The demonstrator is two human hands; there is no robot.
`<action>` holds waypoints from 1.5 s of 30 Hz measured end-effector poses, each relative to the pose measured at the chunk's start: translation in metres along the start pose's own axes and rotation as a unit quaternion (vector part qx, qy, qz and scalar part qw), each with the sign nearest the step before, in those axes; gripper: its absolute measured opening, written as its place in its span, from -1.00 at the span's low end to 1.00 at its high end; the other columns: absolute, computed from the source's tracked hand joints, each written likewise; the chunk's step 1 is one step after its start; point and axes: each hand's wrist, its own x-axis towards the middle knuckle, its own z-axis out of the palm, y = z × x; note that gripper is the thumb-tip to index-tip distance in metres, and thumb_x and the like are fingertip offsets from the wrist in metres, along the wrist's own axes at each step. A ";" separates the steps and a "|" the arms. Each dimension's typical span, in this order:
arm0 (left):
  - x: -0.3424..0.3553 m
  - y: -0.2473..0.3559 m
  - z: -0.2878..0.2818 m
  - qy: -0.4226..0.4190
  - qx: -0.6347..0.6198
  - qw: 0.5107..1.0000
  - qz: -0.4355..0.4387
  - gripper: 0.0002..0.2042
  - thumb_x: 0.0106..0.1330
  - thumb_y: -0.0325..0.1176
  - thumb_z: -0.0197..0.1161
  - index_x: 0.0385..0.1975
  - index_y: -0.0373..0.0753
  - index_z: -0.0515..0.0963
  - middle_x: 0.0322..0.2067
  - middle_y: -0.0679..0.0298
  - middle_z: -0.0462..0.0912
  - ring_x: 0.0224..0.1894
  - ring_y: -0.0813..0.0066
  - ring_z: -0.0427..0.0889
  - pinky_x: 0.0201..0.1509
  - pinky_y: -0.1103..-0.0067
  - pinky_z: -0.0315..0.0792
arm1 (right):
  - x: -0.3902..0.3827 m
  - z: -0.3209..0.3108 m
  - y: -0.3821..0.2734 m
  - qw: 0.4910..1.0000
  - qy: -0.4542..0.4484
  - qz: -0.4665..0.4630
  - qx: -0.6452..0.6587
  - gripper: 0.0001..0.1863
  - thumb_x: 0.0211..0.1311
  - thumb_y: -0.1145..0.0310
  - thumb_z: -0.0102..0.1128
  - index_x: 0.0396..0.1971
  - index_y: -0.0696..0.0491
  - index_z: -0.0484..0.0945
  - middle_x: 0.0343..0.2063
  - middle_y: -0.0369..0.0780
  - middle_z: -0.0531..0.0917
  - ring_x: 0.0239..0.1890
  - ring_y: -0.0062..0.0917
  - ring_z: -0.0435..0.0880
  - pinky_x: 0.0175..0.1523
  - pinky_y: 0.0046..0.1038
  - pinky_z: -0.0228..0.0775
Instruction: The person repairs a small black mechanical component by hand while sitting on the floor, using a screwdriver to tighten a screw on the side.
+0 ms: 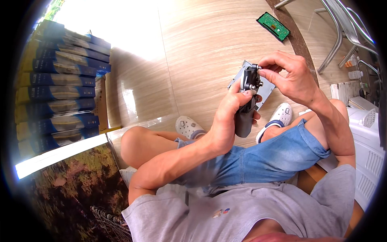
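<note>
My left hand (228,115) is wrapped round a long black mechanical part (244,117) with a rounded lower end, its thumb lying along the top. Small metal pins (253,86) stick out of the part's upper half. At its far end, the thumb and forefinger of my right hand (291,76) pinch a small shiny piece; its exact kind is too small to make out. Behind the black part shows a thin grey metal plate (267,91). Whether plate and part are joined I cannot tell. Both hands are above the floor, between my knees.
On the tiled floor (201,44) at the far right lies a green circuit board (273,26) in a black frame. A tall stack of blue and yellow boxes (60,90) stands left. Metal chair legs (336,48) rise far right, and a white vented casing (369,159) sits beside my right leg.
</note>
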 end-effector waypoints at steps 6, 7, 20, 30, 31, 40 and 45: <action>-0.002 0.000 -0.001 -0.008 -0.006 1.000 -0.003 -0.49 0.32 -0.05 0.03 0.21 -0.16 0.34 -0.04 0.21 0.54 -0.24 0.46 0.54 -0.05 0.50 0.39 | 0.001 -0.001 -0.007 0.994 -0.014 0.081 0.075 -0.82 0.26 0.39 0.35 -0.25 0.19 0.66 -0.44 -0.22 0.73 -0.37 -0.58 0.73 -0.24 -0.53 0.57; -0.002 -0.001 -0.001 -0.005 -0.008 1.000 0.001 -0.48 0.31 -0.07 0.03 0.22 -0.16 0.33 -0.04 0.21 0.53 -0.23 0.45 0.54 -0.04 0.49 0.39 | 0.000 0.000 -0.007 0.991 -0.008 0.099 0.085 -0.81 0.27 0.38 0.34 -0.25 0.19 0.66 -0.45 -0.22 0.73 -0.38 -0.59 0.73 -0.25 -0.53 0.57; -0.002 -0.003 -0.001 0.002 0.022 0.999 0.040 -0.36 0.25 -0.29 0.08 0.40 -0.18 0.19 0.06 0.18 0.49 0.02 0.40 0.49 0.19 0.44 0.32 | -0.001 0.002 -0.008 0.998 0.023 0.033 0.039 -0.87 0.20 0.49 0.35 -0.29 0.18 0.64 -0.45 -0.19 0.69 -0.44 -0.55 0.70 -0.30 -0.53 0.53; 0.000 -0.004 -0.003 -0.016 0.016 0.998 0.051 -0.26 0.20 -0.41 0.12 0.47 -0.14 0.09 0.13 0.18 0.42 0.19 0.40 0.38 0.30 0.40 0.27 | -0.003 0.004 -0.006 0.985 0.021 0.092 0.146 -0.85 0.25 0.45 0.34 -0.26 0.20 0.64 -0.44 -0.24 0.71 -0.40 -0.66 0.69 -0.28 -0.56 0.53; 0.000 -0.004 -0.002 -0.016 0.017 0.998 0.052 -0.25 0.20 -0.42 0.13 0.47 -0.14 0.09 0.13 0.18 0.42 0.17 0.41 0.38 0.29 0.40 0.26 | -0.002 0.005 -0.007 0.985 0.029 0.092 0.141 -0.83 0.27 0.41 0.33 -0.25 0.20 0.65 -0.45 -0.25 0.71 -0.40 -0.67 0.68 -0.29 -0.57 0.53; -0.004 0.006 0.002 0.007 0.057 0.998 0.027 -0.05 0.15 -0.46 0.32 0.53 -0.15 -0.12 0.00 0.19 0.47 -0.10 0.53 0.50 -0.14 0.54 0.47 | 0.000 0.002 -0.004 0.964 -0.051 0.196 0.174 -0.72 0.33 0.22 0.33 -0.27 0.18 0.66 -0.52 -0.32 0.67 -0.45 -0.73 0.60 -0.33 -0.61 0.47; -0.007 0.007 0.002 0.012 0.078 0.996 0.039 -0.05 0.14 -0.46 0.33 0.52 -0.17 -0.11 0.02 0.15 0.47 -0.07 0.53 0.50 -0.07 0.55 0.45 | 0.001 0.002 -0.006 0.943 -0.047 0.206 0.259 -0.72 0.30 0.23 0.36 -0.29 0.18 0.67 -0.48 -0.32 0.68 -0.44 -0.74 0.60 -0.33 -0.64 0.46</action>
